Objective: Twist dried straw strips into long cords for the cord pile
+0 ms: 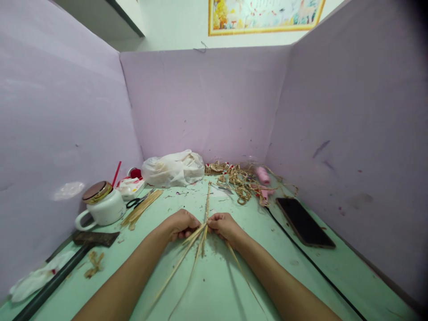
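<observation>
A narrow straw braid (207,201) runs away from me along the middle of the table, and its loose straw strands (189,256) fan out towards me. My left hand (183,225) is closed on strands at the left of the braid's near end. Close beside it, my right hand (223,226) pinches strands at the right side, with one long strand trailing out beneath it. The fingertips of both hands are almost together where the strands meet, and they partly hide that point.
At left are a hammer (95,239), a lidded white mug (106,208), scissors (135,202) and a straw bundle (142,209). A plastic bag (174,169) and braided straw pieces (241,180) lie at the back. At right are a pink glue gun (265,195), its black cord (310,262) and a phone (305,222).
</observation>
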A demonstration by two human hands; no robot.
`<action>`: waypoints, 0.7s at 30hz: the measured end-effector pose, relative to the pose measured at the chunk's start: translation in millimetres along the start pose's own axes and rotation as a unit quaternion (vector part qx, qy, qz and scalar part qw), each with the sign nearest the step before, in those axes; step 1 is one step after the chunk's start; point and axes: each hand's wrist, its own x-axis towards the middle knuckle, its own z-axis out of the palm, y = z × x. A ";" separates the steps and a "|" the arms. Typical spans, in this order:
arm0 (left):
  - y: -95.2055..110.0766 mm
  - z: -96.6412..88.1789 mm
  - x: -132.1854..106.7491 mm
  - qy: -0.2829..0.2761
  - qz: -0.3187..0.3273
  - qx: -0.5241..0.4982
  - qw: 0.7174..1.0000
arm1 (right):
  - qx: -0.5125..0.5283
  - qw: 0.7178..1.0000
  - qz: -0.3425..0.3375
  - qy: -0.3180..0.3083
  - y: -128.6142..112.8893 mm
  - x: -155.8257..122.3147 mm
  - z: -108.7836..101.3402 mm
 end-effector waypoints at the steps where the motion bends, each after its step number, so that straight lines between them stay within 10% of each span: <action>1: -1.4 -1.4 1.0 -0.002 0.000 -0.001 1.000 | 0.000 1.000 0.002 0.000 -0.1 -0.2 0.0; 9: 3.7 7.1 -1.9 0.074 0.012 -0.010 0.997 | 0.004 1.000 0.002 0.004 -0.6 -0.8 0.4; 15: -1.9 7.4 7.7 0.188 0.089 0.172 0.963 | 0.017 1.000 0.002 0.006 -0.6 -0.6 0.1; 21: -2.1 6.3 10.5 0.132 0.134 0.175 0.966 | 0.019 1.000 -0.005 0.002 0.2 -0.9 0.8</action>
